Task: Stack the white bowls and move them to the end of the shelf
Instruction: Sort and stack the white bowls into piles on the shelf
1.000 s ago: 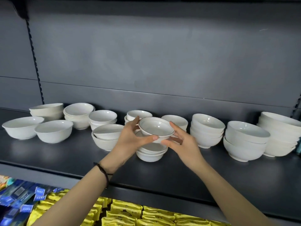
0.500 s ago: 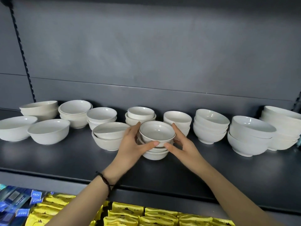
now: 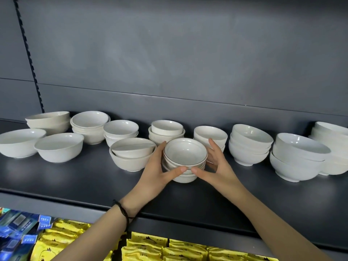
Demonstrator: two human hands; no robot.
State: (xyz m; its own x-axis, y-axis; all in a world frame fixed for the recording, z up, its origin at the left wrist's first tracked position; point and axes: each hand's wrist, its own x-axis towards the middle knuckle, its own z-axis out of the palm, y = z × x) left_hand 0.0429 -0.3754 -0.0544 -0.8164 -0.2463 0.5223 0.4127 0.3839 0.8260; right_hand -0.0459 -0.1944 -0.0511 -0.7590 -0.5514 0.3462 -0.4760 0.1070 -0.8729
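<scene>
Both hands, left hand (image 3: 157,171) and right hand (image 3: 216,166), cup the mid-shelf (image 3: 75,178) stack (image 3: 185,161); loose bowls (image 3: 59,146) remain, nothing moved endward.

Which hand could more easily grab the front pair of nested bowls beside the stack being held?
Left, probably. The left hand grips the held stack on the side directly beside the nested pair; the right hand is across the stack.

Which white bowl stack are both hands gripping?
The small stack of white ceramic bowls at front centre, its top bowl edged with a thin brown line; left hand and right hand clasp its sides.
</scene>
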